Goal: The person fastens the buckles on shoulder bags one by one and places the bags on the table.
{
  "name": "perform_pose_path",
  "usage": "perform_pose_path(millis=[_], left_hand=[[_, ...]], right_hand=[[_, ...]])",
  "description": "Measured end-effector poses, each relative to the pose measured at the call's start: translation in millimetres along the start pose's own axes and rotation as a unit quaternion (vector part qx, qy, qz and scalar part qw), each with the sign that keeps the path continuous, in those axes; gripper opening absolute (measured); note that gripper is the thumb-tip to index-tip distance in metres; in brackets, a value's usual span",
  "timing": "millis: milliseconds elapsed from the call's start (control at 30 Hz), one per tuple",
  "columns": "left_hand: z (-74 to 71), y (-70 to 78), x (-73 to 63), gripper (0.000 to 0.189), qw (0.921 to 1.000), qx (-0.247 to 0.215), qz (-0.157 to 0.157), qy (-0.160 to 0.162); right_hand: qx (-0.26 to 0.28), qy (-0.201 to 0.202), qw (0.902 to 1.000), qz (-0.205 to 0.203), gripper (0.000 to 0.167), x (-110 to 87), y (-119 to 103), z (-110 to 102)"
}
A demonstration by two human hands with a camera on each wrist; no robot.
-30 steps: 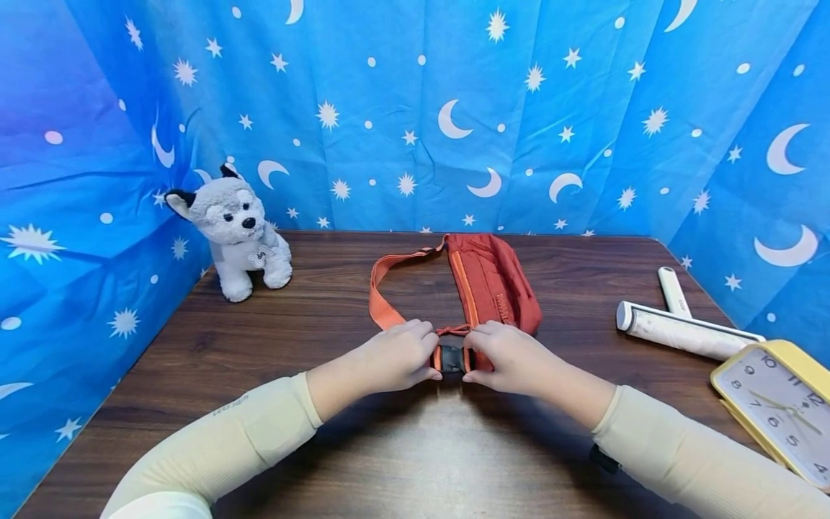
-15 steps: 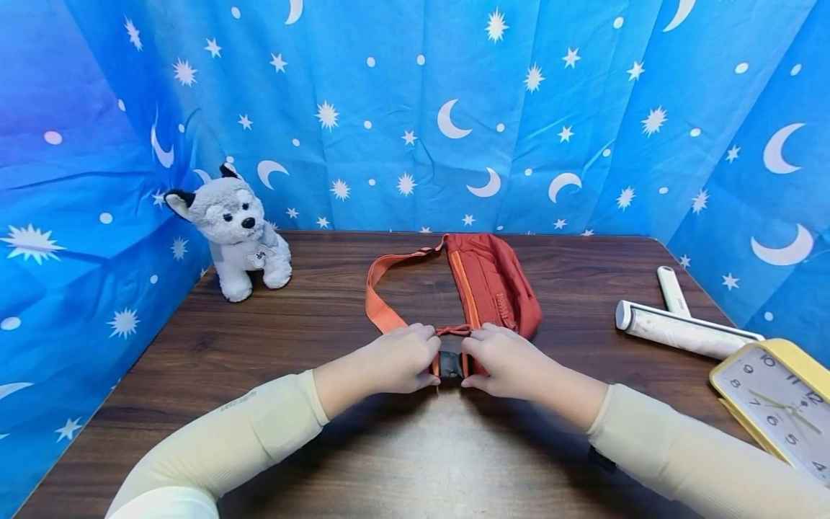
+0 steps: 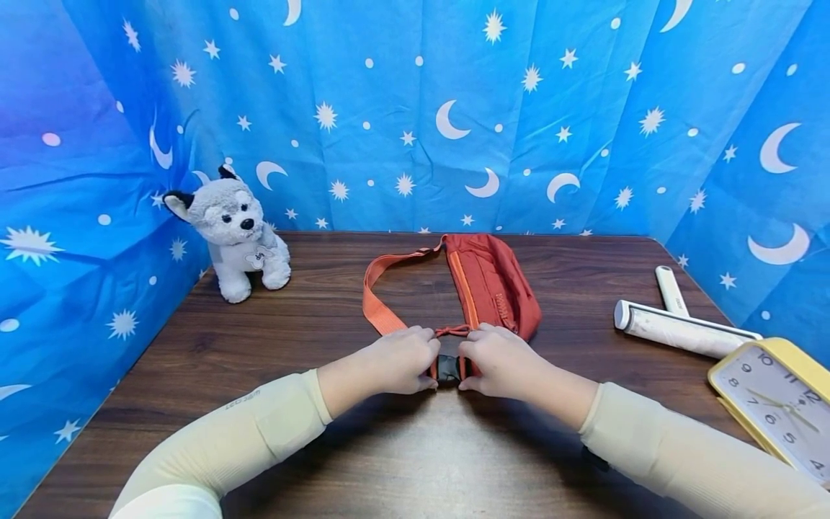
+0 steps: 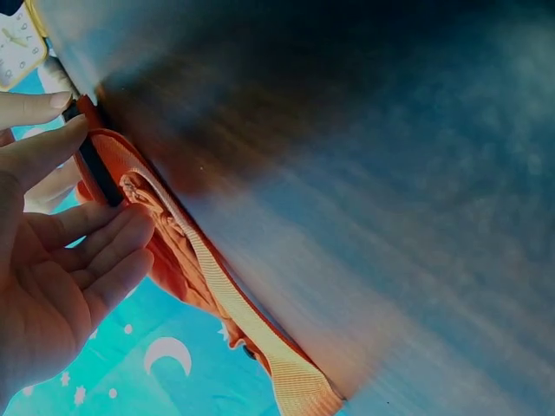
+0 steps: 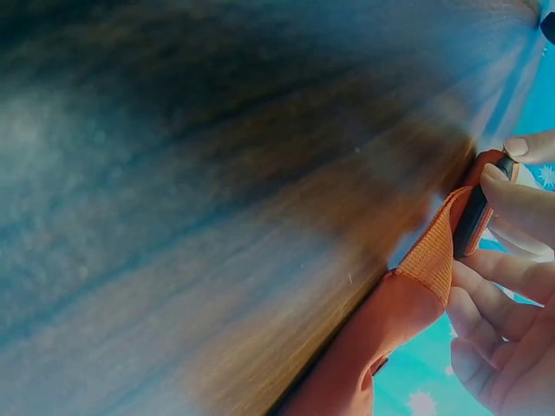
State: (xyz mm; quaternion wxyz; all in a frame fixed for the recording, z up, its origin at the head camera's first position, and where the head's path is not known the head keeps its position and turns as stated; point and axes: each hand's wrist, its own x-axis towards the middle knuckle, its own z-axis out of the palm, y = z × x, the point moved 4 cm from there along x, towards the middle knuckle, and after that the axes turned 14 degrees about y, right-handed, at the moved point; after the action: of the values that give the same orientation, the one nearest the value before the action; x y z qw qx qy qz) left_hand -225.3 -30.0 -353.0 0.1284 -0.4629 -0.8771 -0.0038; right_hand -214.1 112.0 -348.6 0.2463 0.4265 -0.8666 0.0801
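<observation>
A red waist bag [image 3: 496, 277] lies on the table, its orange strap [image 3: 378, 299] looped out to the left. At the near end of the bag, the black buckle [image 3: 448, 368] sits between my two hands, its halves joined. My left hand [image 3: 398, 358] pinches the buckle's left end between thumb and fingers. On the opposite end my right hand [image 3: 506, 362] grips in the same way. Both wrist views show thumb and fingertips on the dark buckle edge [image 4: 100, 169], with orange webbing [image 5: 431, 247] running from it. A thin red cord [image 3: 452, 330] shows just beyond the buckle.
A grey and white plush husky [image 3: 236, 234] sits at the back left of the wooden table [image 3: 311, 288]. On the right lie a white roller-shaped tool [image 3: 684, 328] with a handle and a yellow square clock [image 3: 772, 404]. A blue curtain [image 3: 389, 94] hangs behind.
Both hands have shifted slightly toward me and left with the buckle between them. The strap loop has slid a little left. Both hands keep their hold.
</observation>
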Motion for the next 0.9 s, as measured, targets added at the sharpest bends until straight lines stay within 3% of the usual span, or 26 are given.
perform_pose_path(millis=[567, 900], left_hand=[[5.7, 0.3, 0.9, 0.037, 0.9997, 0.003, -0.008, -0.023], [2.2, -1.0, -1.8, 0.041, 0.9995, 0.024, 0.0, 0.021]], right_hand=[[-0.013, -0.014, 0.9998, -0.002, 0.038, 0.1, -2.7, 5.3], [-0.014, 0.013, 0.9998, 0.01, 0.041, -0.9, 0.0, 2.6]])
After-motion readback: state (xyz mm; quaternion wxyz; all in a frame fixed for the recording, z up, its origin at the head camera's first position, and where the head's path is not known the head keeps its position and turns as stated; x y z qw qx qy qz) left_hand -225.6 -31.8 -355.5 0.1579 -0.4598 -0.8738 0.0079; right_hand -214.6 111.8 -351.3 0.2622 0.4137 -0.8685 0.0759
